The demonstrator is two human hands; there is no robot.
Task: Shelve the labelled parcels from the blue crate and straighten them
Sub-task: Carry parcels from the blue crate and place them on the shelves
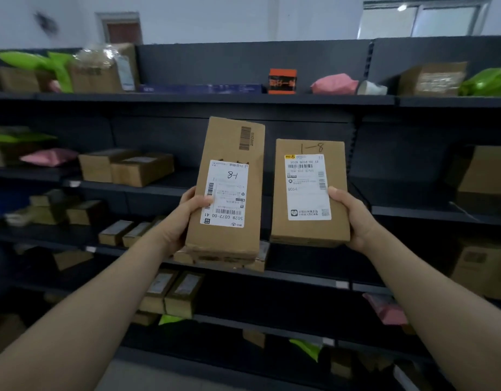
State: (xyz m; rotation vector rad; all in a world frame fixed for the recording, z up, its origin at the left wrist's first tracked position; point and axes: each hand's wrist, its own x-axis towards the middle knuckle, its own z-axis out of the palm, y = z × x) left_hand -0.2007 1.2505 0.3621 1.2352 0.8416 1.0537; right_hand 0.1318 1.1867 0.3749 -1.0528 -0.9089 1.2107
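Both cartons look stiff, light and dry, best pinched low on a long edge. The left grip curls round the left edge of the tall brown parcel, whose upside-down label reads 8-1. The right grip clasps the right edge of the shorter parcel, with 1-8 penned above its upright label. Both hang before the dark shelving, resting on no shelf.

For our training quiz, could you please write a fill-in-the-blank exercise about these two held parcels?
1. The left hand holds the left parcel, its label ____ down.
2. The right hand grips the right parcel, hand-marked 1-____ above its label.
3. The small box on the top shelf is ____.
Missing: upside; 8; orange.
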